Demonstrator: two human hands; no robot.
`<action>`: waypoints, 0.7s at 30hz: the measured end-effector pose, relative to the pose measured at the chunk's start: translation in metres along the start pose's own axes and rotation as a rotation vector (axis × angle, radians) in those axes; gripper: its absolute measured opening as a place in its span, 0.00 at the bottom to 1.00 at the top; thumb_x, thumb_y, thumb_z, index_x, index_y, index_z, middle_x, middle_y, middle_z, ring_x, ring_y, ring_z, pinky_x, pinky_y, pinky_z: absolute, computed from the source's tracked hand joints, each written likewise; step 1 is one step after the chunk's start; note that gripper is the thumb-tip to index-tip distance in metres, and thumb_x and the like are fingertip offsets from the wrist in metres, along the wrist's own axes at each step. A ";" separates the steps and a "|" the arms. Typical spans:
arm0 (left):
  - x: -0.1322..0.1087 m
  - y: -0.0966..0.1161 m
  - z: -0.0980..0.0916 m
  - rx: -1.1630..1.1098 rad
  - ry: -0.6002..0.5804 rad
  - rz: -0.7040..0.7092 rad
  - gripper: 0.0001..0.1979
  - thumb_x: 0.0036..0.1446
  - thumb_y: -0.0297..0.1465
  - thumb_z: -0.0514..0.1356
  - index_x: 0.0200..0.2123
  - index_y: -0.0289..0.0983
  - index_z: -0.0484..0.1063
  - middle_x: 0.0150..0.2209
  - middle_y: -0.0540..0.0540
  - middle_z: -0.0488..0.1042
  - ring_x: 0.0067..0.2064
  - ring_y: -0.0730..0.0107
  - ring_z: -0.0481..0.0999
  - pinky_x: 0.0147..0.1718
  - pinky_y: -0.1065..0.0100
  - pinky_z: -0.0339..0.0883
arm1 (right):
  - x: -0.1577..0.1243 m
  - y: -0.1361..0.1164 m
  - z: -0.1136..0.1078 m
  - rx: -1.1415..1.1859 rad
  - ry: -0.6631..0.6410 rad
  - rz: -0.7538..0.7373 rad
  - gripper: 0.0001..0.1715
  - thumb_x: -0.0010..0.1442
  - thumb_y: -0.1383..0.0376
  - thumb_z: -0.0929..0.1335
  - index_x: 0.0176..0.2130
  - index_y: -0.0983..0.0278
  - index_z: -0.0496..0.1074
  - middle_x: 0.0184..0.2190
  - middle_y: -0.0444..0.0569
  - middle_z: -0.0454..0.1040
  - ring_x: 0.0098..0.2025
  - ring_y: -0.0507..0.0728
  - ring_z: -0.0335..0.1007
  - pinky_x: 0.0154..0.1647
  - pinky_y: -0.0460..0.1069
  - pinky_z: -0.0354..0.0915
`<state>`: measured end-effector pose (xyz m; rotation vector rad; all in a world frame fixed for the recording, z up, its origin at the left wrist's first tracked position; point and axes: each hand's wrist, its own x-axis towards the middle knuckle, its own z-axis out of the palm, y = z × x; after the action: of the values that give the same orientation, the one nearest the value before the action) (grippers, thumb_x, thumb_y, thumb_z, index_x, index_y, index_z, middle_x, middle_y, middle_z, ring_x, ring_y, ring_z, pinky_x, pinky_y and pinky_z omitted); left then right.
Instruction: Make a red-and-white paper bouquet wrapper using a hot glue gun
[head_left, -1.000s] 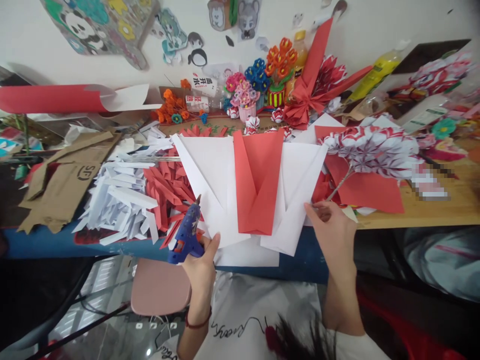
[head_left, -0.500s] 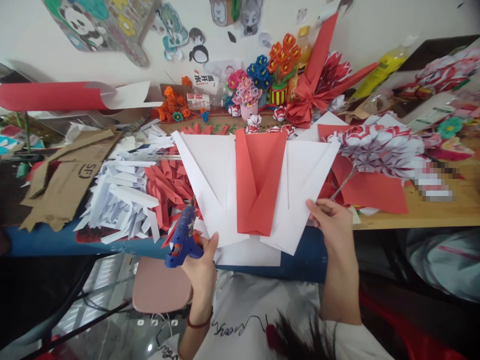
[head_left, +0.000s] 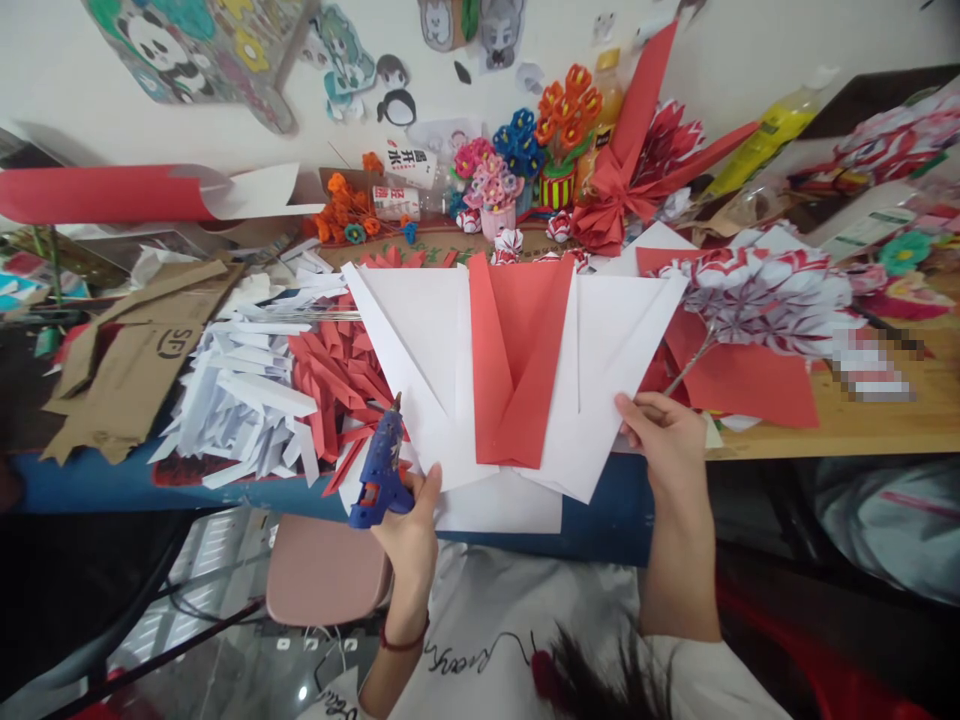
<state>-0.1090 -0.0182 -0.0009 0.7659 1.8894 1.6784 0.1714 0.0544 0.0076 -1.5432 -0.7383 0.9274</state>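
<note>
The left hand [head_left: 411,525] curls its fingers round a blue glue gun [head_left: 381,468], while the right hand [head_left: 670,438] finger-pinches white folded paper [head_left: 606,395].

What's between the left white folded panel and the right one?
The red folded panel, overlapping the left white panel and right white panel, in the head view.

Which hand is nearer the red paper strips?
The left: the left hand, with the blue glue gun, is just below and right of the red paper strips; the right hand is beyond the white paper.
</note>
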 end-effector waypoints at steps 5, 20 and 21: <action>0.002 -0.002 0.002 0.010 -0.016 0.015 0.20 0.46 0.31 0.73 0.23 0.38 0.61 0.23 0.58 0.61 0.27 0.77 0.63 0.36 0.69 0.63 | 0.002 0.002 -0.001 -0.001 -0.003 -0.005 0.22 0.42 0.53 0.81 0.28 0.65 0.75 0.15 0.41 0.69 0.15 0.47 0.56 0.15 0.45 0.51; 0.001 -0.001 0.000 0.064 -0.035 0.034 0.19 0.48 0.33 0.72 0.23 0.38 0.62 0.23 0.58 0.60 0.27 0.76 0.63 0.38 0.69 0.64 | 0.004 0.003 0.002 -0.031 0.022 -0.009 0.23 0.42 0.51 0.80 0.29 0.65 0.75 0.16 0.41 0.70 0.15 0.48 0.57 0.14 0.46 0.51; 0.001 -0.002 0.000 0.070 -0.036 0.038 0.19 0.48 0.33 0.72 0.23 0.38 0.62 0.23 0.57 0.60 0.27 0.75 0.64 0.38 0.68 0.64 | 0.004 0.004 0.002 -0.038 0.020 -0.015 0.23 0.43 0.51 0.80 0.29 0.65 0.75 0.16 0.42 0.70 0.15 0.48 0.57 0.14 0.46 0.51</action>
<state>-0.1099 -0.0181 -0.0025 0.8587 1.9289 1.6182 0.1714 0.0587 0.0033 -1.5760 -0.7562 0.8903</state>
